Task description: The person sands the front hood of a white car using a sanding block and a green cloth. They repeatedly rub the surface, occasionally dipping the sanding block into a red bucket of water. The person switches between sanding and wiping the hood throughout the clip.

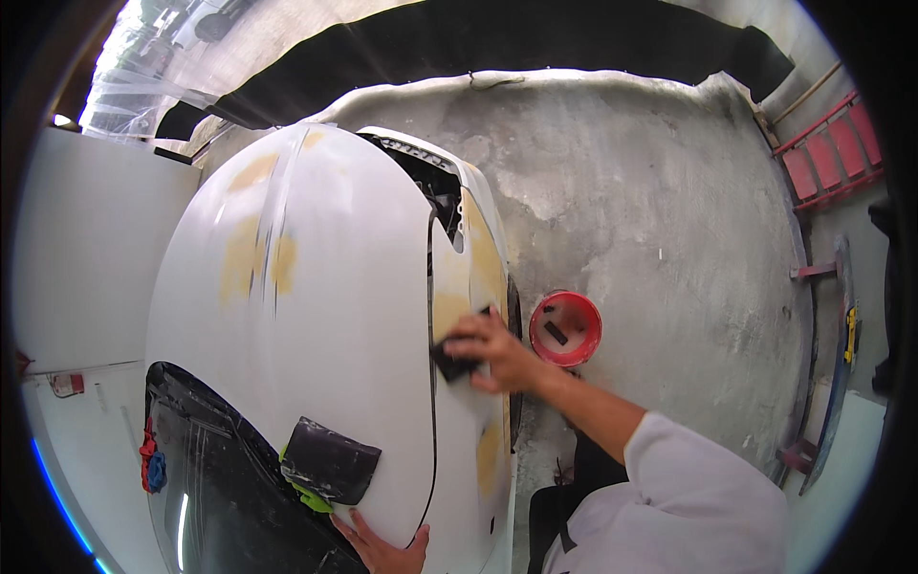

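My right hand [492, 354] is closed on a piece of black sandpaper [457, 364], slightly blurred, pressed to the white car's fender beside the hood seam. Yellowish filler patches [486, 251] show on the fender around it. Fingers spread, my left hand [384, 553] lies on the rear edge of the hood [354, 277], near the windshield. Just beyond its fingertips a dark, white-smeared sheet [331, 459] lies on the hood, over a bright green cloth [312, 496] that is mostly covered.
A red bucket [592, 352] with a dark block inside stands on the concrete floor [669, 239], right of the car. The windshield [215, 497] is at lower left, with red and blue cloths [153, 464] at its edge. A red rack [830, 153] stands far right.
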`<state>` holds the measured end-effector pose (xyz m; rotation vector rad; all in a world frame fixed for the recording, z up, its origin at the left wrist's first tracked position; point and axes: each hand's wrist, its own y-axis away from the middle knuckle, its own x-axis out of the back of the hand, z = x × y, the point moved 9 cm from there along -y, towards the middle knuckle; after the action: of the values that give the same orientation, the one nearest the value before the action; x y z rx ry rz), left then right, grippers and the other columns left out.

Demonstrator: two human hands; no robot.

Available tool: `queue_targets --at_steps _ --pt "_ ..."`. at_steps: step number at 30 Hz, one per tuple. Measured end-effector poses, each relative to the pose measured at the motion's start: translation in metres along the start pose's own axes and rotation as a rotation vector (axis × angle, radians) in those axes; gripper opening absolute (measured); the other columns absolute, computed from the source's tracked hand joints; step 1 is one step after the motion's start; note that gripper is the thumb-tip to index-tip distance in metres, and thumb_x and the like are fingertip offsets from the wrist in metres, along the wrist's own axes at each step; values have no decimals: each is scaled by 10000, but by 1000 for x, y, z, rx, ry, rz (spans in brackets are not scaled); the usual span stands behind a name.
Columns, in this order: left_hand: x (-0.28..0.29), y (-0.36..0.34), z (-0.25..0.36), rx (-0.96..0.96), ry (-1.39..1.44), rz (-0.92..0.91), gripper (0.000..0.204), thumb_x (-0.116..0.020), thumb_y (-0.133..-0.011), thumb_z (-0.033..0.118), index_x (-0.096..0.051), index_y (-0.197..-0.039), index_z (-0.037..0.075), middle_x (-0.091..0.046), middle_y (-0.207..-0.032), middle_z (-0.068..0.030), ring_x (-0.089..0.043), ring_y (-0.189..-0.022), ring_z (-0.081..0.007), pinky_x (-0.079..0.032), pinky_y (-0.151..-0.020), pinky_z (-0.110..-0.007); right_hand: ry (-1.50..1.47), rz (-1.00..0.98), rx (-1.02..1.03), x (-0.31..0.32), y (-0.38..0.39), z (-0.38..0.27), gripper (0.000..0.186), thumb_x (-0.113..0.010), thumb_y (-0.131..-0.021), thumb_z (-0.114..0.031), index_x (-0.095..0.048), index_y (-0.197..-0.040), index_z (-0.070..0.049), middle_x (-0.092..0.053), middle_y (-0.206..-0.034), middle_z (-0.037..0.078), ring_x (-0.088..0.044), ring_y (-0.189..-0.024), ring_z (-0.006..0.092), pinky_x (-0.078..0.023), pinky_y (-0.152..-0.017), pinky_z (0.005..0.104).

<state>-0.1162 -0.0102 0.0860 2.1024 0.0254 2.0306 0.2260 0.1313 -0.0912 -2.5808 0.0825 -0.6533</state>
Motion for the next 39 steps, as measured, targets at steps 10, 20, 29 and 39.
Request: queue_targets --at_steps 10,20,29,39 --pt "-3 4 -9 114 24 -65 1315 -925 -710 591 -236 -1664 4 -128 -1679 -414 -187 -1563 -566 -267 -1277 -605 209 98 -342 3 -3 5 664 -789 -795 -272 -677 -1446 -199 -598 -1331 146 -574 -1216 368 -467 -1101 494" --pt "0 4 -10 76 38 -7 1298 -912 -705 621 -267 -1658 22 -155 -1675 -415 -217 -1549 -578 -294 -1256 -616 223 -8 -351 9 -52 84 615 -738 -853 -342 -671 -1458 -249 -599 -1349 154 -570 -1223 383 -481 -1088 520" --pt "5 2 -5 25 43 26 1301 -918 -704 616 -267 -1651 6 -157 -1668 -424 -240 -1531 -593 -330 -1236 -620 284 32 -386 18 -67 116 578 -680 -940 -375 -632 -1495 -221 -582 -1391 198 -561 -1208 423 -484 -1085 495" --pt "1 5 -5 21 -33 -9 1296 -905 -718 629 -273 -1648 -14 -172 -1668 -420 -232 -1544 -576 -292 -1259 -611 347 102 -585 3 -50 108 620 -665 -955 -472 -619 -1493 -168 -585 -1299 175 -566 -1179 428 -510 -1027 529"
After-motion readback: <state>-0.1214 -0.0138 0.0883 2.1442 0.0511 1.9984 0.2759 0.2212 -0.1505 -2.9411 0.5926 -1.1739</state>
